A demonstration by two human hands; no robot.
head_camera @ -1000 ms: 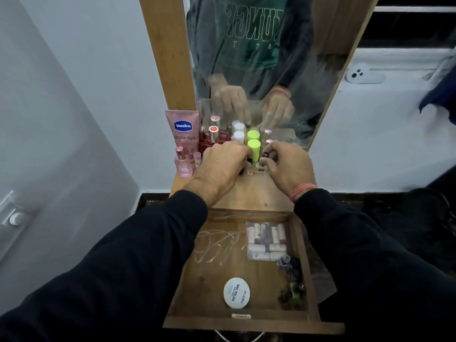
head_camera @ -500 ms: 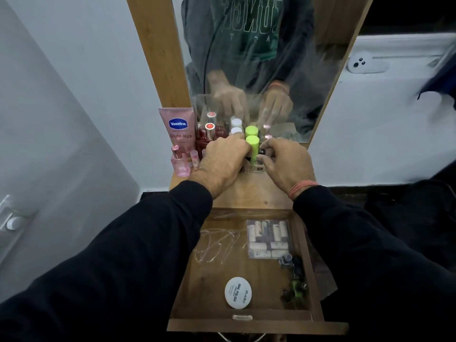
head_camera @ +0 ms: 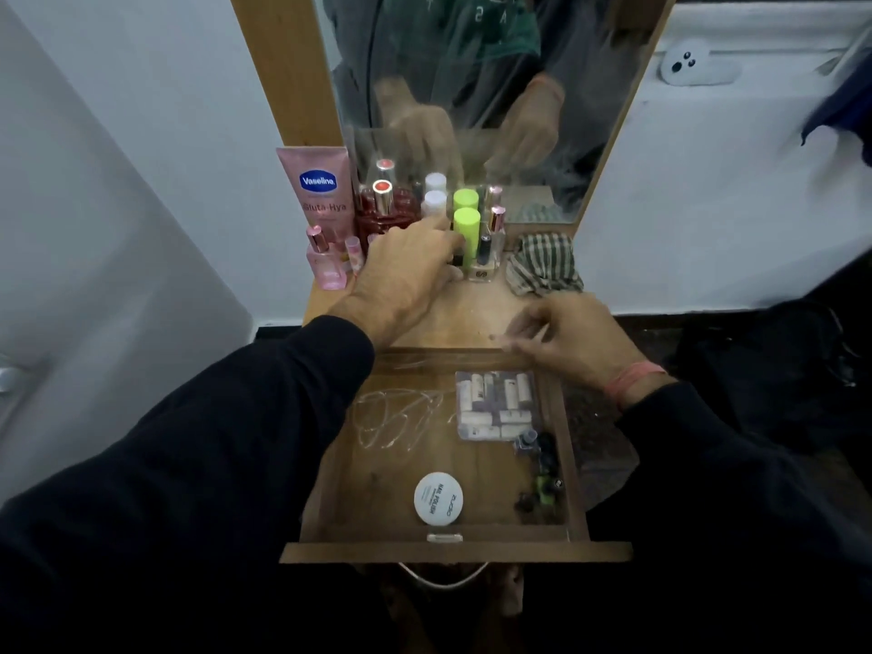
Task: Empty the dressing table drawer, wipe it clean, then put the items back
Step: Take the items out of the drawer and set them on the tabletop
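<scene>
- Head view, the step: the drawer (head_camera: 439, 552) was seen pulled out below the wooden surface (head_camera: 467, 313) with several things in it, so the emptying step was judged to be in hand and only partly done; wiping was not yet begun.
- Head view, the hands: the left hand (head_camera: 410, 271) was stretched over the surface among the bottles, its fingers curled toward a small dark-capped bottle beside the green tube (head_camera: 467, 228); whether anything was truly gripped could not be told. The right hand (head_camera: 566, 337) was held above the drawer's back edge, fingers loosely curled and blurred, with nothing seen in them.
- Head view, the next move: a reach into the drawer was judged to be called for, most likely toward the clear packet of small white rolls (head_camera: 495, 405) just below the right hand.
- Head view, the drawer's contents: a round white tub (head_camera: 438, 498) with a smooth printed lid lay near the front; thin clear wire-like loops (head_camera: 396, 417) lay at the left; small dark and green pieces (head_camera: 542, 479) were heaped along the right wall.
- Head view, the surface: a soft pink lotion tube (head_camera: 321, 191), a red glass bottle (head_camera: 387, 214) and a pink perfume bottle (head_camera: 325, 262) were stood against the mirror (head_camera: 472, 87); a crumpled checked cloth (head_camera: 542, 266) lay at the right, judged to be meant for wiping.
</scene>
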